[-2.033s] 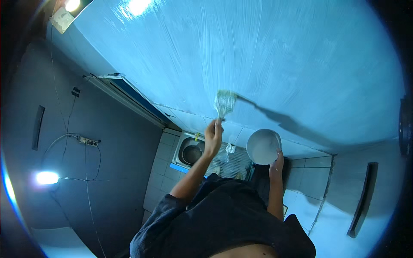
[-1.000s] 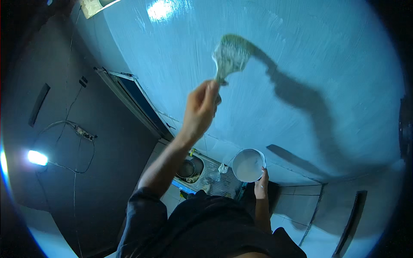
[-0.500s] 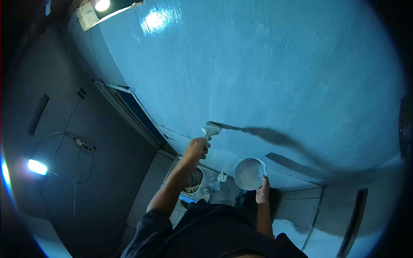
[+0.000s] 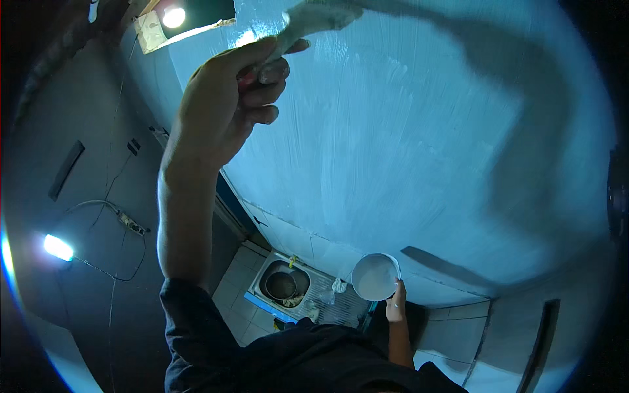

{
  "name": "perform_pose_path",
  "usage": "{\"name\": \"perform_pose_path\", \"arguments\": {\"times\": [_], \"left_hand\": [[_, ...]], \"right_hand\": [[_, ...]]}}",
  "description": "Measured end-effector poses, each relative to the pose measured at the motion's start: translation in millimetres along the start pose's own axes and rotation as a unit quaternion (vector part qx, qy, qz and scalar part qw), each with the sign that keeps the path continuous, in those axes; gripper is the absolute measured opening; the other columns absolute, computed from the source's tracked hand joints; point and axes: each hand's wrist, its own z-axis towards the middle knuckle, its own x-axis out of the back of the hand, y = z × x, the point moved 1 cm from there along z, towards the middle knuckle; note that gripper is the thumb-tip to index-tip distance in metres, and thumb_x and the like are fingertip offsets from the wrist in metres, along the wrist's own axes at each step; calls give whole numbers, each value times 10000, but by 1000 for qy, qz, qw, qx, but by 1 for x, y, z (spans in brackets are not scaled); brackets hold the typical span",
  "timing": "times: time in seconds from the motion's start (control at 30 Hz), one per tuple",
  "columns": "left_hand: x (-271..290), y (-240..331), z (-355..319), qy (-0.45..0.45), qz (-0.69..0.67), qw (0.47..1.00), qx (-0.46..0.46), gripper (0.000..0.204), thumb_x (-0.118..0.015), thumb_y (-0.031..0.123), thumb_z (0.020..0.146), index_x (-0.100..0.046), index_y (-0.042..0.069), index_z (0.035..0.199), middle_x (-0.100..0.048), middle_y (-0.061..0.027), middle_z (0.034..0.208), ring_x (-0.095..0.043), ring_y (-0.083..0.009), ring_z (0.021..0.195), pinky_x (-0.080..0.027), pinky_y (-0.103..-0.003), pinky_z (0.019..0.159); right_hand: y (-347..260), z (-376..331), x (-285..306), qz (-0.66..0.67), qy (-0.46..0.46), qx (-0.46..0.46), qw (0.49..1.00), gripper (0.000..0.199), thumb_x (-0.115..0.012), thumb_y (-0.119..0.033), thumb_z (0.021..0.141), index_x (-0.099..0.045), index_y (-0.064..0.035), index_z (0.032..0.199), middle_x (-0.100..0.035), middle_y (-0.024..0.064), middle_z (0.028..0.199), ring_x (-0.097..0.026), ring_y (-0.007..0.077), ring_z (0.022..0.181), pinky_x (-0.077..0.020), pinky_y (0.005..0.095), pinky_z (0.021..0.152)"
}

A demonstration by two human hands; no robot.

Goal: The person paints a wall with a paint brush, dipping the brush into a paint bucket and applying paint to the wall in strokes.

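My left hand (image 4: 239,92) is raised high with its fingers closed around the handle of a flat paintbrush (image 4: 321,18). The brush's wide head is against or very near the upper part of a pale blue wall (image 4: 380,144), which shows vertical streaks and a wet shine; contact cannot be made out. Lower down, my right hand (image 4: 396,303) grips the rim of a round white bucket (image 4: 376,277) with pale paint in it. The bucket is held in front of the wall's lower edge.
Below is a steel sink (image 4: 272,265) with a round pot (image 4: 282,285) in its basin and a ribbed drainboard (image 4: 344,304). A bright lamp (image 4: 59,247) and a power strip (image 4: 131,223) hang on the dark left wall. A lit bulb (image 4: 174,17) shows through an opening above.
My left hand has swept the paintbrush from low on the wall up to near its top. My right hand and the bucket have barely moved.
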Motion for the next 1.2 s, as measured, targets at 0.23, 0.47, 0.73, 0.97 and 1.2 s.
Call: {"name": "perform_pose_path", "arguments": {"times": [0.23, 0.47, 0.73, 0.97, 1.2], "left_hand": [[-6, -80, 10, 70, 32, 996, -46, 455, -434, 403, 971, -575, -4, 1117, -402, 21, 688, -307, -50, 547, -270, -202, 478], [7, -243, -40, 119, -5, 993, 9, 409, -427, 353, 982, -583, -10, 1086, -381, 64, 650, -325, -28, 551, -272, -200, 475], [10, -311, -116, 143, -33, 968, 204, 377, -458, 323, 949, -587, -22, 1029, -390, 53, 625, -319, -43, 515, -244, -223, 456], [20, -249, -88, 73, -153, 915, 367, 162, -536, 203, 845, -541, 42, 865, -412, 44, 648, -333, -62, 528, -267, -229, 495], [22, -92, -6, 6, -137, 970, 201, 366, -512, 232, 875, -555, -76, 1068, -389, 40, 677, -339, -50, 582, -282, -195, 470]], "right_hand": [[-7, -7, 1, 25, 33, -13, 999, 347, -504, -392, 903, -478, -81, 1056, -469, 65, 1047, -471, 211, 1079, -375, 427, 919], [2, 3, 11, 78, 83, -80, 990, 339, -519, -385, 876, -507, -98, 1054, -484, 70, 1076, -467, 222, 1073, -373, 437, 896], [2, 3, 14, 59, 122, -113, 984, 401, -555, -397, 854, -498, -90, 1104, -470, 101, 1132, -446, 277, 1125, -340, 510, 931], [-7, -9, 8, -35, 72, -34, 996, 385, -551, -397, 862, -487, -86, 1079, -473, 87, 1082, -461, 230, 1070, -386, 437, 875], [11, -3, 18, -29, 56, -27, 998, 397, -558, -391, 857, -495, -70, 1082, -486, 97, 1046, -488, 231, 1028, -413, 439, 839]]}}
